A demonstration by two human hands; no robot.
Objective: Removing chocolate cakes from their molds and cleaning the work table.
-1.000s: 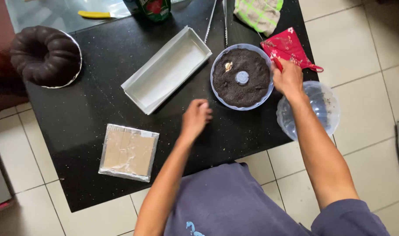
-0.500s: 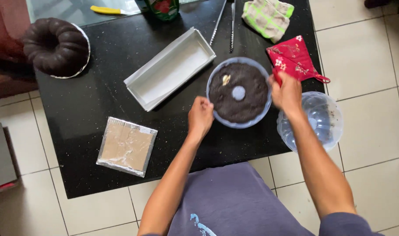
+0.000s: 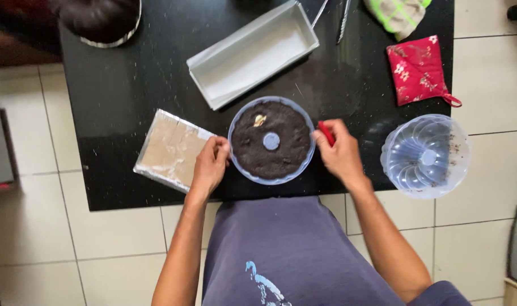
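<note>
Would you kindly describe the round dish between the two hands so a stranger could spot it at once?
Start at the black table and go to its near edge, right in front of the person. There the left hand and right hand flank a round clear ring mould. Unlike the empty clear mould to its right, it is filled with dark crumbly mixture around a pale centre hub.

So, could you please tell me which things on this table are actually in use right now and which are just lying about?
In use:
- round ring mould of dark cake, gripped at its rim by the left hand and right hand
- small red tool in the right hand

Lying about:
- white loaf tin
- foil-wrapped slab
- empty clear mould
- red potholder
- dark ring cake
</note>
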